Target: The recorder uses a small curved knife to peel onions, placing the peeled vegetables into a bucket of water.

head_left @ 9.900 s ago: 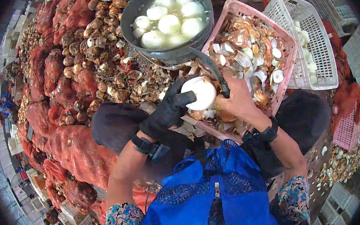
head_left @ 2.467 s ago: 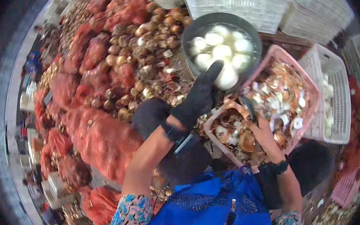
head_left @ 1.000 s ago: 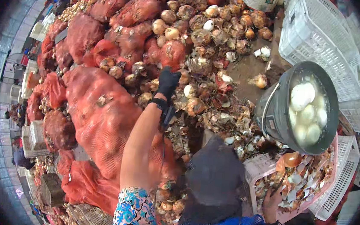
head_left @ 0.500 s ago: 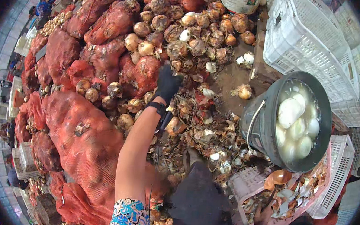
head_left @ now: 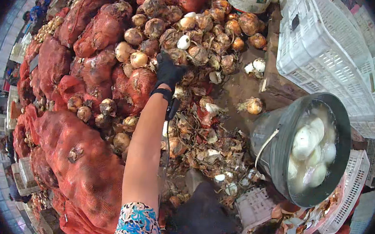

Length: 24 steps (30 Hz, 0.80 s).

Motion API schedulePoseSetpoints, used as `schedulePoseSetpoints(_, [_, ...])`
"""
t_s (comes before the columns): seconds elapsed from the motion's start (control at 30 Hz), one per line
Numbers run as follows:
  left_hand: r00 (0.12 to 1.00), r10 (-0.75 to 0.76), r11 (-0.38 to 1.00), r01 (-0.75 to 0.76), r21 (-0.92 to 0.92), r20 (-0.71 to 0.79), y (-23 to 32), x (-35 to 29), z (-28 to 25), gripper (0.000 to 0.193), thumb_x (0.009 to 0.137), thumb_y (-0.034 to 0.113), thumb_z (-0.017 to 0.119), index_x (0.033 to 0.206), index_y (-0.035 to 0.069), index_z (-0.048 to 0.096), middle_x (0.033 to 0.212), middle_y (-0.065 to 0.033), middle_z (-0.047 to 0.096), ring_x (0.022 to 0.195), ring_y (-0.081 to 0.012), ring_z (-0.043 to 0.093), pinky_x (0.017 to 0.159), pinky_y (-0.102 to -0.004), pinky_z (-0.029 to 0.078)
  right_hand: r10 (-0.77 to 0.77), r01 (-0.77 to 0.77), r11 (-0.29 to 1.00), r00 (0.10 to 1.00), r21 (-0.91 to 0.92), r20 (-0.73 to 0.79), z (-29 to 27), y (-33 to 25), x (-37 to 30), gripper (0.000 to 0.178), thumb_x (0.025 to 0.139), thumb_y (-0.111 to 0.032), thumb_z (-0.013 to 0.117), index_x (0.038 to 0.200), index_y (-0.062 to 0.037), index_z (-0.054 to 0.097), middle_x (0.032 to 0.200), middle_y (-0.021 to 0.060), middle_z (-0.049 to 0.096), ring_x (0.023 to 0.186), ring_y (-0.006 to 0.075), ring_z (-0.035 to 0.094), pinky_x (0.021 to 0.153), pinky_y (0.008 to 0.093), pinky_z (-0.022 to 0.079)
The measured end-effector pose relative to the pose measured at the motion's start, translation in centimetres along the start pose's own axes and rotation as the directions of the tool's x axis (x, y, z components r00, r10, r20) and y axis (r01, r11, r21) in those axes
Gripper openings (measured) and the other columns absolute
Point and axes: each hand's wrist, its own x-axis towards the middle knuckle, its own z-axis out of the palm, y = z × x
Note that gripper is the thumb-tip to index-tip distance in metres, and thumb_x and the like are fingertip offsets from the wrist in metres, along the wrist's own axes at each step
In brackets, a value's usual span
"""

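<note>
Unpeeled onions [head_left: 198, 54] crowd the left hand [head_left: 170, 71], ten through two o'clock. Its closure and hold are hidden; bucket [head_left: 274, 142] at four.

Head-worn fisheye — left unit of a side-by-side pair — upright, unmirrored, facing down over the work area. Left forearm [head_left: 143, 153] enters at the lower edge, close to the lens; gloved left hand [head_left: 170, 72] falls above and left of frame centre, farther off. Coverage wide: red mesh sacks [head_left: 84, 175] left, white crate [head_left: 307, 51] upper right, edges bending toward the rim.
</note>
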Motion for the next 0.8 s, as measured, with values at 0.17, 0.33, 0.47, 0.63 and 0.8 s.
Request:
schedulePoseSetpoints(0.17, [0.983,0.027,0.948,0.033,0.315,-0.184,1.9,0.1,1.5,0.084,0.060,0.036,0.086,0.125,0.000,0.046,0.129,-0.0260,0.048,0.125,-0.0402,0.045,0.101,-0.0457,0.043,-0.051,0.050,0.996,0.999,-0.074,-0.019,0.6,0.1,0.7,0.048,0.084,-0.015,0.060,0.125,0.0041,0.045,0.092,0.0211,0.063,0.080,0.0399,0.059,0.072,0.0455,0.047])
schedulePoseSetpoints(0.33, [0.998,-0.056,0.981,0.055,0.188,-0.002,3.3,0.8,-0.5,0.084,0.053,0.038,0.089,0.117,0.001,0.051,0.121,-0.0241,0.053,0.113,-0.0407,0.052,0.095,-0.0474,0.046,-0.116,0.108,0.982,0.992,-0.153,-0.043,0.0,0.9,0.8,0.052,0.084,-0.017,0.062,0.127,0.0031,0.044,0.094,0.0207,0.063,0.081,0.0397,0.060,0.072,0.0450,0.048])
schedulePoseSetpoints(0.47, [0.998,0.022,0.995,-0.015,0.104,-0.065,1.1,0.0,-0.9,0.073,0.053,0.037,0.090,0.106,-0.001,0.057,0.104,-0.0225,0.062,0.102,-0.0392,0.059,0.089,-0.0455,0.049,-0.188,0.169,0.968,0.978,-0.186,-0.089,0.2,0.9,1.8,0.055,0.084,-0.019,0.064,0.130,0.0023,0.043,0.095,0.0204,0.064,0.081,0.0395,0.060,0.073,0.0445,0.048])
schedulePoseSetpoints(0.63, [0.959,-0.214,0.638,0.280,-0.718,0.184,4.7,-6.5,-3.1,0.065,0.072,0.035,0.082,0.121,0.003,0.054,0.114,-0.0153,0.063,0.102,-0.0294,0.063,0.090,-0.0411,0.052,-0.237,0.194,0.952,0.957,-0.235,-0.169,0.3,0.0,1.3,0.059,0.083,-0.021,0.066,0.132,0.0013,0.041,0.097,0.0200,0.064,0.082,0.0392,0.060,0.073,0.0440,0.048])
schedulePoseSetpoints(0.8, [0.844,0.058,-0.111,0.536,-0.837,0.533,3.6,-13.4,-4.2,0.056,0.091,0.041,0.060,0.133,0.007,0.047,0.133,-0.0118,0.054,0.117,-0.0290,0.056,0.097,-0.0393,0.049,-0.281,0.214,0.939,0.928,-0.268,-0.244,-0.8,-0.3,-1.1,0.063,0.083,-0.024,0.068,0.135,0.0003,0.040,0.099,0.0196,0.064,0.082,0.0389,0.060,0.074,0.0434,0.048])
